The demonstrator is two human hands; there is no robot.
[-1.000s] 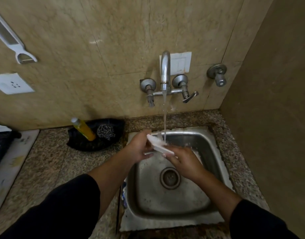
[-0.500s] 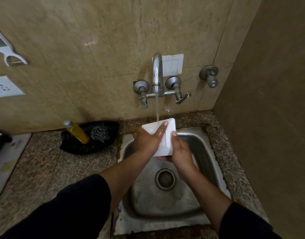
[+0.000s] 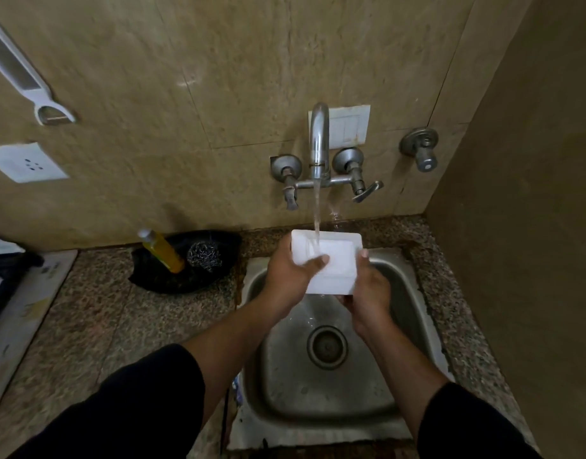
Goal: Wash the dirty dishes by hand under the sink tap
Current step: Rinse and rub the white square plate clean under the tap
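Observation:
A white rectangular dish (image 3: pixel 338 260) is held over the steel sink (image 3: pixel 407 293), its inner face turned up towards me. Water from the wall tap (image 3: pixel 319 140) runs straight onto its upper middle. My left hand (image 3: pixel 290 268) grips its left edge with the thumb lying across the inside. My right hand (image 3: pixel 367 293) holds its right and lower edge from beneath. Water spills off the dish into the basin above the drain (image 3: pixel 327 346).
On the granite counter left of the sink sits a black tray (image 3: pixel 159 279) with a yellow soap bottle (image 3: pixel 162 251) and a steel scrubber (image 3: pixel 203 255). A second valve (image 3: pixel 420 147) is on the wall at right. A side wall (image 3: pixel 533 226) closes the right.
The dish has gone from edge-on and low in the basin to raised and face-up under the stream. My left thumb has moved from its top edge to its middle.

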